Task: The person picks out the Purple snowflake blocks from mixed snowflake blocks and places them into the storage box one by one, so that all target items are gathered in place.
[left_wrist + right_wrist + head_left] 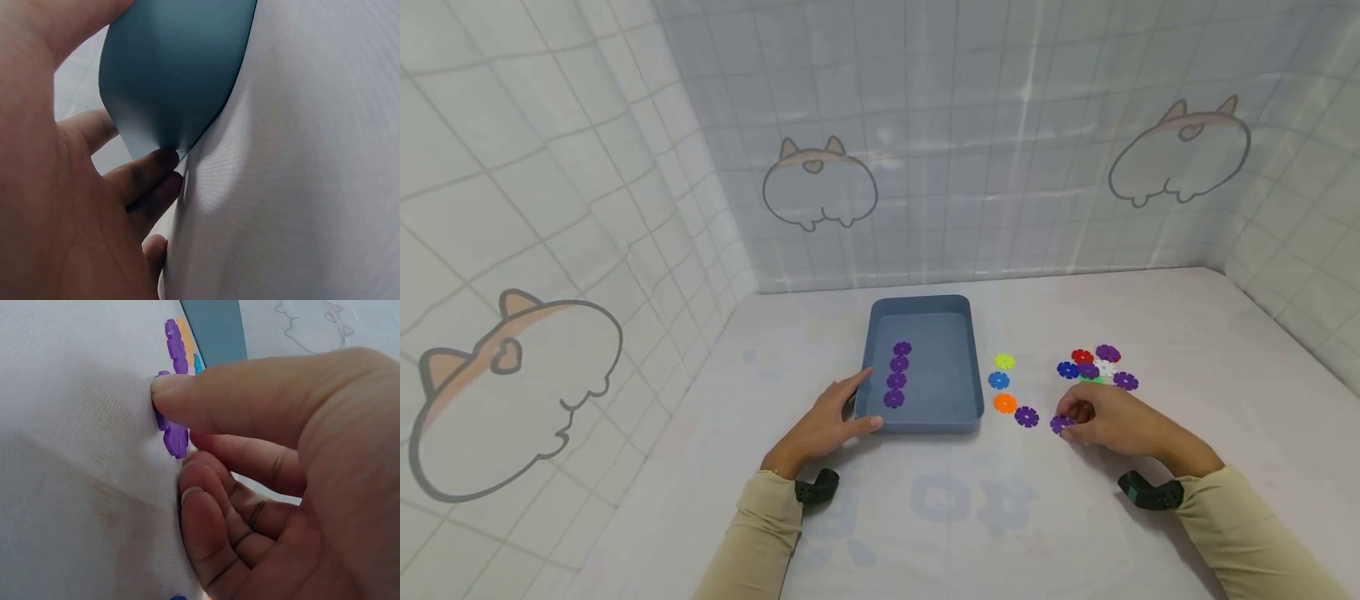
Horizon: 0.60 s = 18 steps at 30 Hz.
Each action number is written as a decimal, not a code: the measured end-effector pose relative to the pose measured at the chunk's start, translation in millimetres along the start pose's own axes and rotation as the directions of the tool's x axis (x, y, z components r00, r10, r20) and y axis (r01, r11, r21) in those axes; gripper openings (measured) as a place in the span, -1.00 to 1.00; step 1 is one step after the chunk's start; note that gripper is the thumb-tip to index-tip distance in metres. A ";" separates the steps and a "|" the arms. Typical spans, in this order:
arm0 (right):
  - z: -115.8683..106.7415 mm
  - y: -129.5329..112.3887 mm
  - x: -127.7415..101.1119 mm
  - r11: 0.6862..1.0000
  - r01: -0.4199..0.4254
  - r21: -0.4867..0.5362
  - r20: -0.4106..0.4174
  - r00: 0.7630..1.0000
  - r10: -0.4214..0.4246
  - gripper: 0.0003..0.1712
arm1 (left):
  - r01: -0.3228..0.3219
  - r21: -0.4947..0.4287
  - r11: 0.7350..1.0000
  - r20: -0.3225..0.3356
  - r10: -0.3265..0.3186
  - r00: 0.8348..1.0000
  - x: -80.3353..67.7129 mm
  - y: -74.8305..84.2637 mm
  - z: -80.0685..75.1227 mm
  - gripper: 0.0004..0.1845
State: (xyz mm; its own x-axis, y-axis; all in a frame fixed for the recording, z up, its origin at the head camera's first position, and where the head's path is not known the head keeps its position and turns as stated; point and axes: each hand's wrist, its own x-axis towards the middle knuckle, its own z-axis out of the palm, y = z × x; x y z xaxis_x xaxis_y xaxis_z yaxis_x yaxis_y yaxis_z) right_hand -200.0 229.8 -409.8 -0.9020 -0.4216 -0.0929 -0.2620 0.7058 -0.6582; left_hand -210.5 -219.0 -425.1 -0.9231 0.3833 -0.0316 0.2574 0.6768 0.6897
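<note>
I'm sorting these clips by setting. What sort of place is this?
Probably a staged tabletop booth rather than a lived-in room: a white cloth-covered table, hung grid-patterned sheets with cartoon animal prints on three sides, and only a blue tray and plastic snowflake discs laid out.

Left hand (pixel 824 423) flat, right hand (pixel 1108 421) pinching

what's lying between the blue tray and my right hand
In the head view, yellow, blue, orange and purple discs lie between tray and right hand.

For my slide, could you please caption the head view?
Left hand rests against a blue tray holding four purple discs; right hand pinches another purple disc.
</note>
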 end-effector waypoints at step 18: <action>2.3 1.8 3.1 0.999 -0.003 0.038 -0.025 1.000 0.004 -0.75 | -0.012 -0.002 1.000 0.000 0.012 1.000 1.6 -1.1 0.7 -0.08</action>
State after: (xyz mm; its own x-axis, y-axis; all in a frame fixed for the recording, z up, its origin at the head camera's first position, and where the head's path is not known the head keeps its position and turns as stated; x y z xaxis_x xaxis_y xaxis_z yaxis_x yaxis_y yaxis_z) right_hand -202.5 228.5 -413.0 -0.9115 -0.4041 -0.0766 -0.2461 0.6851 -0.6856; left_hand -212.1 -218.8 -426.5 -0.9200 0.3913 -0.0239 0.2675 0.6711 0.6914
